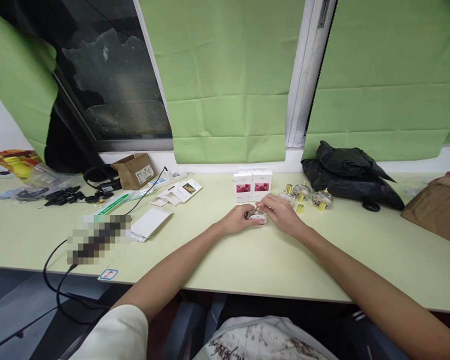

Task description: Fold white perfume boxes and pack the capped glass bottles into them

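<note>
A small round clear glass perfume bottle (258,217) stands at the middle of the table, in front of two white boxes. My left hand (237,220) is closed around its left side. From the right, my right hand (279,212) pinches the top of the same bottle; its fingers partly hide the neck. Behind are the white boxes (243,195) with pink-red flower pictures, more boxes behind them. To the right of my right hand stand other perfume bottles (302,191) with gold tops, and a loose gold cap (300,208) lies beside them.
White folded cartons (152,223) and printed cards (189,188) lie left of my hands. Farther left are cables, a pixelated object (99,241), an open cardboard box (135,170) and a power strip (168,179). Black plastic bags (348,175) and a brown package (438,205) are at right.
</note>
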`<state>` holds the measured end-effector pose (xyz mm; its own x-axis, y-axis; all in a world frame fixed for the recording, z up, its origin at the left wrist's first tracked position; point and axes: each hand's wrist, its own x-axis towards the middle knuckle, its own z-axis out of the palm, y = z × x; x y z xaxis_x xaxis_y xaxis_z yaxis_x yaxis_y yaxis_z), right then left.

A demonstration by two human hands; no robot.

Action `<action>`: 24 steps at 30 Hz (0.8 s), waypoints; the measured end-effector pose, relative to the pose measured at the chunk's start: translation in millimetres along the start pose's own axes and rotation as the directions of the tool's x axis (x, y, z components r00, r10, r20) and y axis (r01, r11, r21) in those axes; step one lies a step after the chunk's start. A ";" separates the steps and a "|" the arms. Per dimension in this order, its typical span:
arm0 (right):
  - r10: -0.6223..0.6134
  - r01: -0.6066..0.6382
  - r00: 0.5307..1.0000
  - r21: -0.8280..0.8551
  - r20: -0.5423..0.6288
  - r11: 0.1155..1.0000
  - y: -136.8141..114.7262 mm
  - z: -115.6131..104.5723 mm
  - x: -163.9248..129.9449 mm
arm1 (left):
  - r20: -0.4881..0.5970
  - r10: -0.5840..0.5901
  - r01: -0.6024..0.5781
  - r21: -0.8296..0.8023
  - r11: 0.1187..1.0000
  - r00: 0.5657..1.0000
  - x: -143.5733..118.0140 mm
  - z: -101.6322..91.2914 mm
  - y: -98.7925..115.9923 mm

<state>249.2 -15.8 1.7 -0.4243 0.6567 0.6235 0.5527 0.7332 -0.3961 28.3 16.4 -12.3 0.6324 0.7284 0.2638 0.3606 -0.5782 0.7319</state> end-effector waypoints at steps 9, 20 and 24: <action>0.069 -0.069 0.997 -0.028 -0.020 0.997 -6.9 0.1 0.3 | -0.003 -0.003 0.003 0.012 1.000 1.000 -0.2 0.4 0.5; 0.212 -0.203 0.969 0.081 -0.130 0.976 -17.9 9.3 3.9 | -0.014 -0.019 0.019 -0.002 1.000 1.000 -1.2 1.8 1.8; 0.203 -0.186 0.967 0.117 -0.156 0.976 -17.8 13.4 2.6 | -0.011 -0.003 0.003 0.014 1.000 1.000 -1.1 2.0 1.5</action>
<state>228.6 -24.8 1.4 -0.1863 0.7559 0.6276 0.5338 0.6142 -0.5813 29.5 14.0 -12.7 0.6240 0.7338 0.2686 0.3720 -0.5812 0.7237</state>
